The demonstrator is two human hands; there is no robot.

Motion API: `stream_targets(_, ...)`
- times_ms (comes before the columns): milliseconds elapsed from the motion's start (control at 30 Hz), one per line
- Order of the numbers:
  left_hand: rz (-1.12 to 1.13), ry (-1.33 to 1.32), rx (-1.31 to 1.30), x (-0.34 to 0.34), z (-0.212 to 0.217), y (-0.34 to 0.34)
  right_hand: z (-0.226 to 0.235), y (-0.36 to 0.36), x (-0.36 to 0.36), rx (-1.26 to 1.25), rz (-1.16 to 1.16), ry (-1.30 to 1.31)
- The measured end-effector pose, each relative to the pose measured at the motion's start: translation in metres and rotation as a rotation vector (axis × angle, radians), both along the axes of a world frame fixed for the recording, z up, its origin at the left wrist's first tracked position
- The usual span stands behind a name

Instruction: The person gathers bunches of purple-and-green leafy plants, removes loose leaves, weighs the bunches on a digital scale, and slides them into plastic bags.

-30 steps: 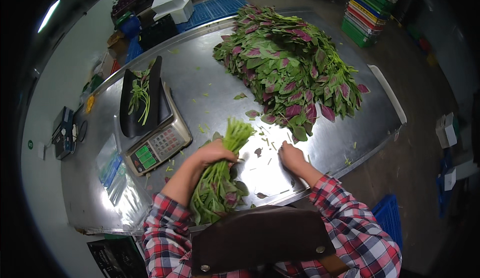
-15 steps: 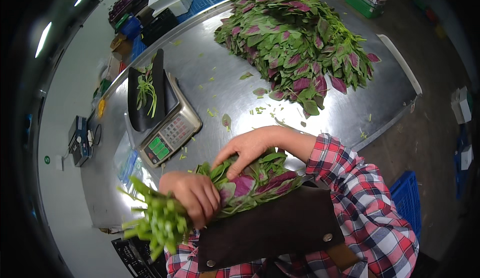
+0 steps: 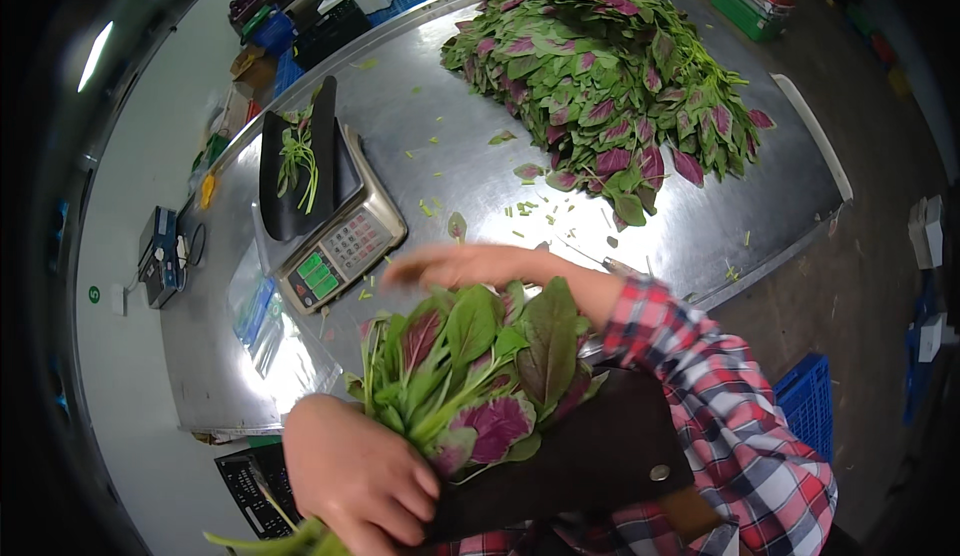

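My left hand is wrapped around a bunch of amaranth greens, at the lower left against my body. Its green and purple leaves fan out to the right of that hand, while the cut stems stick out below it, mostly beyond the lower edge. Just beyond the leaves, my right hand reaches leftward over the table, apart from the bunch. Its fingers are stretched out, blurred by motion, with nothing seen in them. Past it lies a large heap of amaranth on the metal table.
Left of my right hand stands a digital scale whose black curved tray holds a few sprigs. Clear plastic bags lie at the table's left. Stem bits and a small dark-handled tool are near my right wrist. A blue crate stands at right.
My right hand has come off the leaves and moved up and left. My left hand has lowered with the bunch, its stems dropping toward the lower edge and its leaves spreading wider.
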State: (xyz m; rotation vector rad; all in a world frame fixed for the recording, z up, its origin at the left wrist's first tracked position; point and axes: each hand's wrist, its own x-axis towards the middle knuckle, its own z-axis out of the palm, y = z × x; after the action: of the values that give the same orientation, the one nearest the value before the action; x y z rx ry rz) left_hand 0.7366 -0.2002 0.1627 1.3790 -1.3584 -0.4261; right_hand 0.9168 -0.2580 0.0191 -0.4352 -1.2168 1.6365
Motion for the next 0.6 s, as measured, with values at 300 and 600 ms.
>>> stream_targets(300,1.107,0.254,-1.132,-0.037,-0.046,0.11,-0.124,-0.018,0.016,-0.136,-0.221,-0.274)
stream_targets(600,2.157,0.441,-0.894,-0.045,-0.087,0.125,-0.017,-0.089,0.141,-0.371,-0.612,-1.463)
